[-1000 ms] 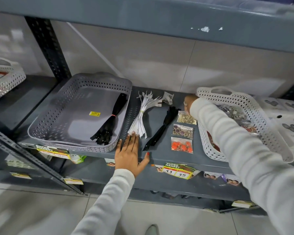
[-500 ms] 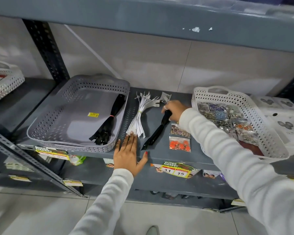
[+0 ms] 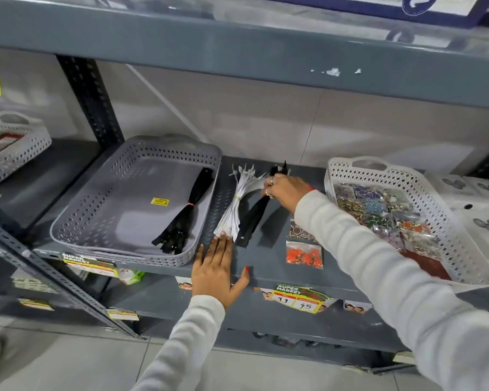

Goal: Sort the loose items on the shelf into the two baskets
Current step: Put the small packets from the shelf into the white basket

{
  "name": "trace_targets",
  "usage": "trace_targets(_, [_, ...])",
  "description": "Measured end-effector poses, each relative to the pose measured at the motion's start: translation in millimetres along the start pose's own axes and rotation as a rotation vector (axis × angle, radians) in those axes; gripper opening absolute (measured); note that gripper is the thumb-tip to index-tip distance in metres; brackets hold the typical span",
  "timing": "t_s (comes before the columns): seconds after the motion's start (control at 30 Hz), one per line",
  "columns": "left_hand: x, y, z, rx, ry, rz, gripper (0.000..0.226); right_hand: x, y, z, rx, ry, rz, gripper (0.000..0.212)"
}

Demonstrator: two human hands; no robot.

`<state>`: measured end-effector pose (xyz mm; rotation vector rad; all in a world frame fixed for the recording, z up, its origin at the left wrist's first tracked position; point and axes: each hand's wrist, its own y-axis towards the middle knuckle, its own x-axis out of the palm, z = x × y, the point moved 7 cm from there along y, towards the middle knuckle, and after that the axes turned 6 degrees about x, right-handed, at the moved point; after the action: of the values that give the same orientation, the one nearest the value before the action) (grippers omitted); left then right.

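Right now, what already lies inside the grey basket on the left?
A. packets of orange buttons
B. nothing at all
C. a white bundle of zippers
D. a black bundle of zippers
D: a black zipper bundle tied with a red band lies in the grey basket, while the white bundle is on the open shelf beside it.

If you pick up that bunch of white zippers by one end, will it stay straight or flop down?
The white zipper bundle would probably flop: its strips are thin and its ends fan out loosely. The band around the middle should keep them together. It looks light, so it would likely slide easily on the shelf.
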<state>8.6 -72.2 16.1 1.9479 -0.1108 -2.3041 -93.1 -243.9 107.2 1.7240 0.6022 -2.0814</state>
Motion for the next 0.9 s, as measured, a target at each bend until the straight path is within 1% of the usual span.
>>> trace_targets(0.07, [0.3, 0.4, -0.2, 0.001, -0.006, -0.01, 0.074, -19.6, 11.2, 3.0, -0.004, 0.023, 0.063, 0.035])
trace_targets(0.13, [0.6, 1.2, -0.2, 0.005, -0.021, -0.016, 0.075, -34.0, 24.9, 0.1, -0.025, 0.049, 0.073, 0.037])
trace_targets(0.2, [2.0, 2.2, -0.9, -0.001, -0.024, -0.036, 0.076, -40.4, 43.7, -1.3, -0.001, 0.065, 0.076, 0.034])
trace_targets(0.27, [3.0, 2.3, -1.6, -0.006, -0.035, -0.058, 0.076, -33.8, 62.2, -11.8, -0.022, 0.121, 0.055, 0.035])
trace_targets(0.3, [3.1, 2.1, -1.6, -0.008, -0.047, -0.072, 0.076, -28.7, 68.5, -16.7, -0.051, 0.09, 0.059, 0.035])
trace_targets(0.4, [3.5, 2.6, -3.9, -0.025, -0.082, -0.109, 0.082, -1.6, 78.2, -27.6, -0.044, 0.126, -0.025, 0.036])
trace_targets(0.47, [3.8, 2.8, -4.1, -0.02, -0.09, -0.096, 0.079, 13.1, 78.1, -26.9, -0.043, 0.151, -0.054, 0.037])
trace_targets(0.57, [6.5, 2.3, -4.0, -0.014, -0.096, -0.07, 0.075, 11.3, 79.9, -13.3, 0.0, 0.386, -0.021, 0.041])
trace_targets(0.63, [6.6, 2.3, -4.0, -0.015, -0.088, -0.042, 0.076, 0.4, 81.0, 11.6, 0.107, 0.558, 0.063, 0.039])
trace_targets(0.67, [6.3, 2.5, -3.9, -0.016, -0.083, -0.032, 0.076, -3.6, 81.7, 26.4, 0.158, 0.584, 0.103, 0.039])
trace_targets(0.7, [5.8, 2.7, -4.0, -0.018, -0.08, -0.024, 0.076, -5.6, 82.9, 40.4, 0.178, 0.56, 0.125, 0.044])
trace_targets(0.77, [4.4, 3.4, -4.3, -0.02, -0.078, -0.008, 0.075, 0.2, 83.6, 62.9, 0.21, 0.475, 0.048, 0.054])
trace_targets(0.83, [3.8, 4.2, -4.0, -0.016, -0.073, 0.012, 0.075, 14.5, 80.7, 74.0, 0.218, 0.351, -0.078, 0.051])
trace_targets(0.9, [3.2, 5.0, -3.9, -0.016, -0.069, 0.034, 0.074, 27.5, 78.5, 79.3, 0.23, 0.279, -0.132, 0.045])
